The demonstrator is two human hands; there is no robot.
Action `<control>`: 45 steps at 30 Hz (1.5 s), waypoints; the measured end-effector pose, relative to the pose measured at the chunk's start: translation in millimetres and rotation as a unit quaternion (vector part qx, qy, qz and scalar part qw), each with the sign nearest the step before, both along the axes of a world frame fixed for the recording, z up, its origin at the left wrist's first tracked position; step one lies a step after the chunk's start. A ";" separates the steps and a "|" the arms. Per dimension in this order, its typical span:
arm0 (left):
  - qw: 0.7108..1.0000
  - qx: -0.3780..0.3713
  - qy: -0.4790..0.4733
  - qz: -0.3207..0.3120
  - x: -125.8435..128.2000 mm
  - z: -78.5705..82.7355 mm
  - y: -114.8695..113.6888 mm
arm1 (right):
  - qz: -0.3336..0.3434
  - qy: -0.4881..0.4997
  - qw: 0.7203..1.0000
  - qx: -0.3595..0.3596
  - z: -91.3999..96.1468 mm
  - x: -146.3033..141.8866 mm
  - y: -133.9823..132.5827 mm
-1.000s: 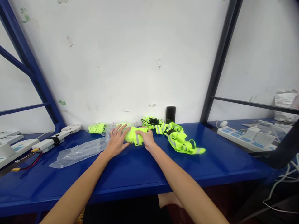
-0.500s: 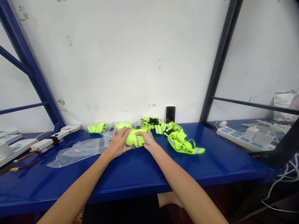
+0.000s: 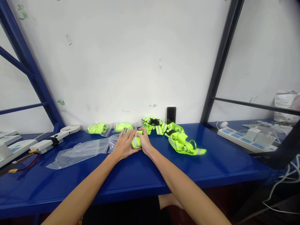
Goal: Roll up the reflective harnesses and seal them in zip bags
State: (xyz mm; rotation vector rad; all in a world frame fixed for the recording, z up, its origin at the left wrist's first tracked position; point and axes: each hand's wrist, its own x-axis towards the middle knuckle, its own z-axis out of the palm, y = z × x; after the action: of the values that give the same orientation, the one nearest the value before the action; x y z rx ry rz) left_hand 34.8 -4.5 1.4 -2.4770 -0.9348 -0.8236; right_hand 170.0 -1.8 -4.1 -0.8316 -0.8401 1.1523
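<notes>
Both my hands press together on a folded neon-yellow reflective vest (image 3: 136, 142) lying on the blue table (image 3: 140, 175). My left hand (image 3: 124, 144) covers its left side, fingers wrapped over it. My right hand (image 3: 144, 140) grips its right end. A clear plastic bag (image 3: 79, 152) lies flat just left of my left hand, its mouth near the vest.
A loose pile of yellow vests (image 3: 178, 139) lies to the right, a black phone (image 3: 171, 115) leaning on the wall behind. Two bagged vests (image 3: 98, 128) sit at the back. A white hand fan (image 3: 58, 136) lies left, a power strip (image 3: 246, 139) right.
My hands have closed in toward each other, squeezing the vest into a smaller bundle; most of it is now hidden under them. My left fingers went from spread to wrapped.
</notes>
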 end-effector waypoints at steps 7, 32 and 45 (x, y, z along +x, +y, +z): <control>0.996 -0.070 -0.057 -0.022 -14.9 3.7 -0.2 | 0.181 0.039 0.983 0.007 1.6 13.0 1.8; 0.994 -0.084 -0.050 -0.040 -1.4 17.8 -17.5 | 0.243 -0.120 0.963 0.009 -0.3 41.0 0.7; 0.991 -0.122 -0.014 -0.045 14.2 17.3 -28.6 | 0.151 -0.272 0.943 0.117 -2.0 29.7 -2.7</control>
State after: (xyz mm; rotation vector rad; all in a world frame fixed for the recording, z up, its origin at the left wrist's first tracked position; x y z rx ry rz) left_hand 49.0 -33.1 18.7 -2.7412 -0.9943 -0.8181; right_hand 199.8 -4.5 -6.1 -0.8515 -1.5763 1.0671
